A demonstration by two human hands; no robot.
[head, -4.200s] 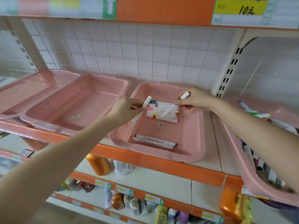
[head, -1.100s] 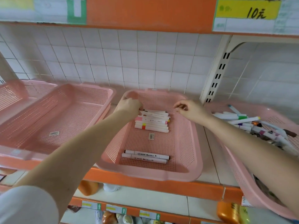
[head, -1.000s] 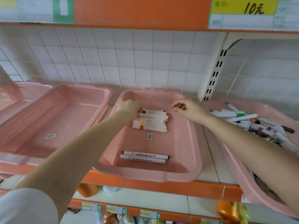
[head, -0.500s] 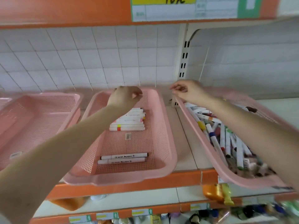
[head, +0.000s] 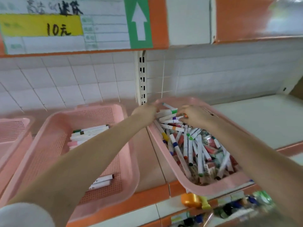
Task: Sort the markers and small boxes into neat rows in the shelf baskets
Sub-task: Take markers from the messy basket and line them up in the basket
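I see the jumbled markers (head: 198,149) heaped in the right basket (head: 213,188) on the shelf (head: 152,195). At its 12 o'clock end my left hand (head: 144,112) and right hand (head: 196,117) curl onto the pile; whether they are pinching anything, I cannot tell. At 9 o'clock, the middle basket (head: 132,158) holds a neat row (head: 88,133).

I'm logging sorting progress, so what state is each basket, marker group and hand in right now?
Right pink plastic basket, heaped full.
Loose white-barrelled markers, jumbled, unsorted.
Middle pink mesh basket, partly filled.
Back row of markers, lying side by side.
Two front markers, parallel, flat.
Left hand, on the heap's back; grip hidden.
Right hand, fingers curled on heap; grip unclear.
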